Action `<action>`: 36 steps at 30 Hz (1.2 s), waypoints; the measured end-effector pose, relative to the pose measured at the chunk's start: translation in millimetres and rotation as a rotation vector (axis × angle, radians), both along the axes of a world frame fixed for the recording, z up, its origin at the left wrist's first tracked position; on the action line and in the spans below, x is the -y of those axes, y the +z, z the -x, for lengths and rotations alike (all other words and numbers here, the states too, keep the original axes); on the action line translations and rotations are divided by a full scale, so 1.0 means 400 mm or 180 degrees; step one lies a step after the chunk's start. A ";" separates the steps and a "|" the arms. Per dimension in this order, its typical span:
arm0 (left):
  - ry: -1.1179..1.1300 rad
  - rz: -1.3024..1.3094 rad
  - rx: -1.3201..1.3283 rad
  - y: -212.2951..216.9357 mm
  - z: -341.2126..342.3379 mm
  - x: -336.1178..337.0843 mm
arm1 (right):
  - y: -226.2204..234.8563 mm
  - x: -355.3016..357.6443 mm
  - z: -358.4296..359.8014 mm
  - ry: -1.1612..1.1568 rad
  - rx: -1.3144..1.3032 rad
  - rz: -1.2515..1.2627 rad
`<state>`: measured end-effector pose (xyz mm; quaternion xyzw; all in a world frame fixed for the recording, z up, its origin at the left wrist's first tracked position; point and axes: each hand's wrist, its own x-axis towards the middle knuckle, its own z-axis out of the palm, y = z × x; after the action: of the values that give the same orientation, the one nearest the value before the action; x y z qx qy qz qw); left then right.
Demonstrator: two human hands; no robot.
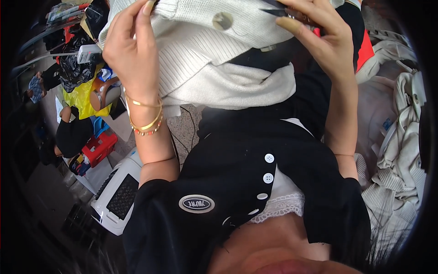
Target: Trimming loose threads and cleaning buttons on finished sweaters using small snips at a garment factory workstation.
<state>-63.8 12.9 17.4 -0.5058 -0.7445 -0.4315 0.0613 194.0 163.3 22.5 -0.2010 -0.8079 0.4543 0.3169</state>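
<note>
A cream knitted garment (196, 59) with ribbed bands and a round pale button (223, 21) lies bunched over my lap at the top of the view. My left hand (132, 52) pinches its upper left edge between thumb and fingers. In my right hand (321, 36) is a small pair of dark, pointed thread snips (273, 10), the blades directed left over the knit. Their handles are mostly hidden by my fingers, with a bit of red showing. My right thumb is close to the fabric; whether it presses on it I cannot tell.
More cream knitwear (401, 182) is heaped at the right. Further left are a yellow plastic bag (84, 98), a red basket (99, 150) and a white machine with a dark mesh panel (121, 194). Other people sit at the far left. A thin dark cable (191, 123) runs along the speckled floor.
</note>
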 end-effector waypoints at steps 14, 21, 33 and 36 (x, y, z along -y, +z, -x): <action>-0.1081 0.0624 -0.0322 -0.030 -0.167 0.005 | -0.059 0.018 0.000 0.0020 0.0100 0.0130; -0.0894 0.0929 -0.0382 -0.076 -0.155 0.005 | -0.073 0.012 0.003 0.0111 0.0277 -0.0024; -0.0663 0.0481 0.0142 -0.095 -0.149 0.004 | -0.045 0.023 0.036 0.0160 0.0450 -0.0471; -0.0669 0.0466 0.0273 -0.098 -0.146 0.006 | -0.044 0.027 0.047 0.0132 0.0455 -0.0617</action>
<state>-5.6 10.5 -21.6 -0.5651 -0.7188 -0.4013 -0.0531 175.2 152.6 5.0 -0.1844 -0.8726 0.3651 0.2670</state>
